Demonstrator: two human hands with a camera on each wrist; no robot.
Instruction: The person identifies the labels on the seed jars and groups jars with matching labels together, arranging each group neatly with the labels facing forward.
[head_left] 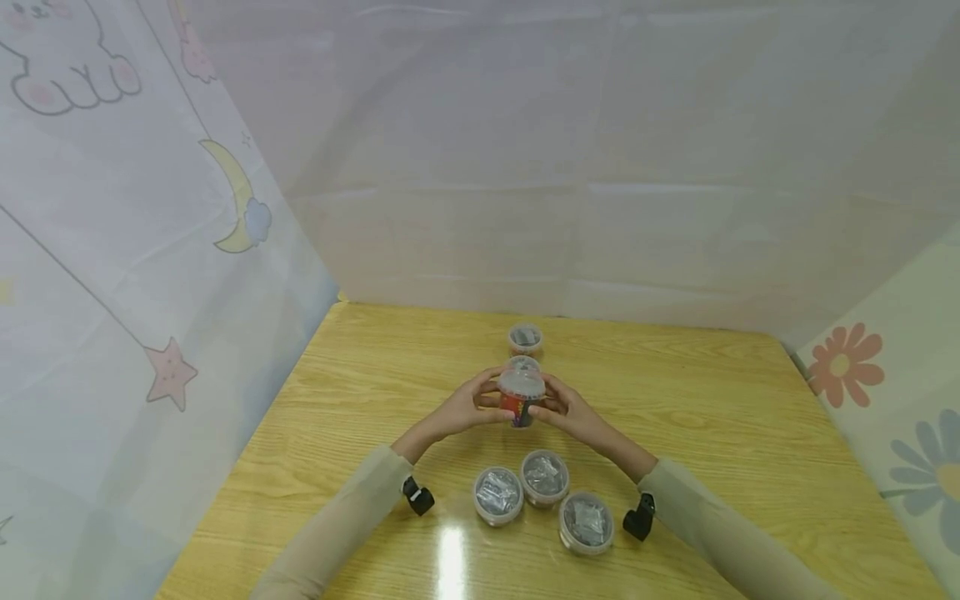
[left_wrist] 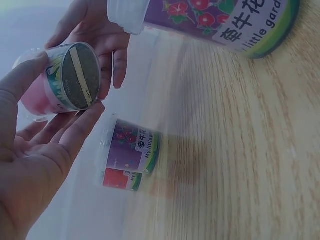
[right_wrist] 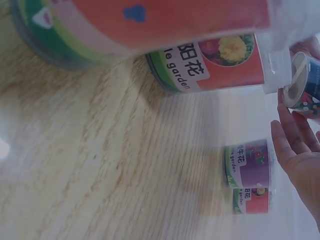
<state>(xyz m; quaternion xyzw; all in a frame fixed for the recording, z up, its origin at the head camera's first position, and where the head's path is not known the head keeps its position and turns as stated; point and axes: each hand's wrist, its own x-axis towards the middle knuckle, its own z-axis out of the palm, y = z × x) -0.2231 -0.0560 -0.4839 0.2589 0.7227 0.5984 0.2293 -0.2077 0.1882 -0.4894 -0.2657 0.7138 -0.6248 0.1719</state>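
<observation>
A lidded plastic planting cup with a red and dark label is held up between both hands above the table. My left hand grips its left side, thumb in front and fingers behind. From the other side my right hand holds it, the thumb against the label. In the left wrist view the cup is tipped so its base shows, with a pale strip across the dark bottom. Just beyond it stand a purple-labelled cup and a red-labelled cup, one behind the other.
Nearer the body, three similar cups with clear lids stand on the wooden table: a left cup, a middle cup and a right cup. Small packets show through their lids. A pale fabric sheet hangs behind the table.
</observation>
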